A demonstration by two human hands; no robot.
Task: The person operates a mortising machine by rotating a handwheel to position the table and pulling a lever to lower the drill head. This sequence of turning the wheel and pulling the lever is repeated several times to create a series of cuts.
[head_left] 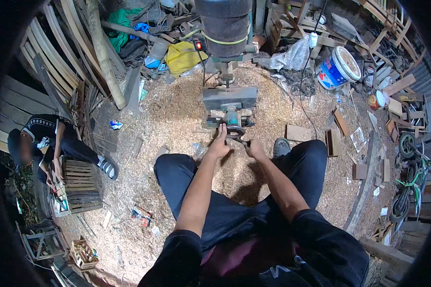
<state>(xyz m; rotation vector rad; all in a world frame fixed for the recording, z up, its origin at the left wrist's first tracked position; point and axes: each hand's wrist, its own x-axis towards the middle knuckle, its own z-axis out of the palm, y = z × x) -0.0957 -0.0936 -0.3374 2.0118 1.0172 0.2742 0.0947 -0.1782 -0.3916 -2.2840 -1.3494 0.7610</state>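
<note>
In front of me stands a drill-like machine with a dark cylindrical body (224,24). Below its spindle (227,76) is a dark grey block (230,98), and a greenish vise-like part (231,115) sits on the near side of it. A round handwheel (235,131) faces me. My left hand (219,146) rests against the wheel's left side, its fingers stretched out and pointing up. At the lower right of the wheel, my right hand (256,149) is closed around a dark handle (243,142). Its fingertips are partly hidden.
Wood shavings (177,105) cover the floor. Wooden pieces (298,133) and a cable (303,105) lie to the right, below a white-and-blue bucket (331,71). At the left a person (57,138) sits by a slatted wooden crate (81,184). A small bike (409,177) stands far right.
</note>
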